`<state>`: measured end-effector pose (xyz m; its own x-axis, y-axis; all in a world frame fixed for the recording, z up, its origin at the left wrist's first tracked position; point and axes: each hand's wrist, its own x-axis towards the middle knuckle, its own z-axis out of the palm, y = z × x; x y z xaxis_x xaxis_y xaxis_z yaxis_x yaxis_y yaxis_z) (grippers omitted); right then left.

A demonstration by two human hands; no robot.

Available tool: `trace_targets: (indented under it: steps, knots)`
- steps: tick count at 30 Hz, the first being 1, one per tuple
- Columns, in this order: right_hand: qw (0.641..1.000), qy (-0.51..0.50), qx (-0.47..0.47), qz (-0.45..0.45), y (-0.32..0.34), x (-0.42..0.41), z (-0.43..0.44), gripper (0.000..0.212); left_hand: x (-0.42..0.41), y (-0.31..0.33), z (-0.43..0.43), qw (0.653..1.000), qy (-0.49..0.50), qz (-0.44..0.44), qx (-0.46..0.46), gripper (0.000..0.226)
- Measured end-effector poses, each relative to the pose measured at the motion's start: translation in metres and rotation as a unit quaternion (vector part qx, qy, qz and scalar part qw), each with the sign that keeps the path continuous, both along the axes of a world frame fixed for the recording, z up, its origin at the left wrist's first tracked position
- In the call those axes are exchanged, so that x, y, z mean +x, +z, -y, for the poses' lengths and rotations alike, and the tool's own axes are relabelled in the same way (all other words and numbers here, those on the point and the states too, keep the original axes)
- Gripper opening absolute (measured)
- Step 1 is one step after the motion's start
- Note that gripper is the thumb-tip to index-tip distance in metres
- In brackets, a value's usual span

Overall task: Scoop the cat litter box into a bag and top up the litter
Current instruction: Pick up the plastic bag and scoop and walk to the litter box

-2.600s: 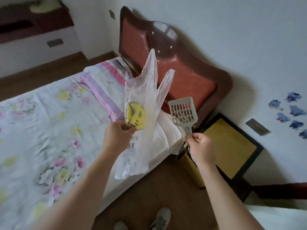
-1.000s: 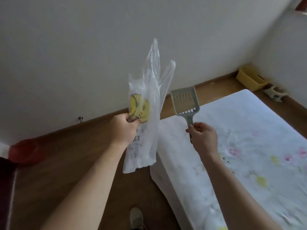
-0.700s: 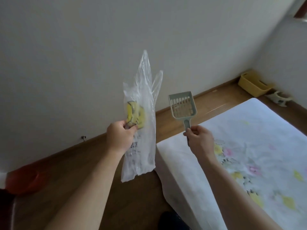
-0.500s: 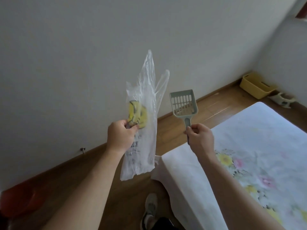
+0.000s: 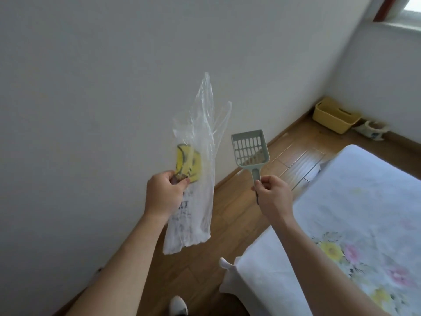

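Observation:
My left hand (image 5: 164, 194) pinches a clear plastic bag (image 5: 197, 169) with a yellow smiley print, held upright in front of the white wall. My right hand (image 5: 273, 196) grips the handle of a pale green slotted litter scoop (image 5: 249, 149), its head pointing up. A yellow litter box (image 5: 335, 115) stands on the wood floor in the far right corner. Beside it lies a white patterned bag (image 5: 371, 130) with its top open.
A bed with a flowered sheet (image 5: 355, 229) fills the lower right. A strip of wood floor (image 5: 230, 215) runs between the bed and the wall toward the corner. A white sheet (image 5: 306, 171) lies on the floor by the bed. My shoe (image 5: 178, 305) shows at the bottom.
The view has turned from the headboard and nightstand along the wall to the far corner, which has come closer. Both hands keep the same hold on bag and scoop.

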<state>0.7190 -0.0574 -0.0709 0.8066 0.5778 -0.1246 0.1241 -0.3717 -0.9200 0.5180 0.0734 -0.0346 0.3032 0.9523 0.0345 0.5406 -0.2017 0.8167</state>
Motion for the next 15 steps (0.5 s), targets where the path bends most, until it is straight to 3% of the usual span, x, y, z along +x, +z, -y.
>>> trace_targets:
  steps: [3,15]
  knots:
    - [1.000,-0.028,-0.011,0.004,-0.002,0.014,-0.034,0.015,0.026,-0.004,-0.047,0.999,-0.034,0.001,-0.005,0.023]
    - [0.969,-0.246,0.002,0.001,-0.004,0.056,-0.116,0.013,0.145,-0.020,-0.198,0.970,-0.241,-0.015,-0.018,0.014]
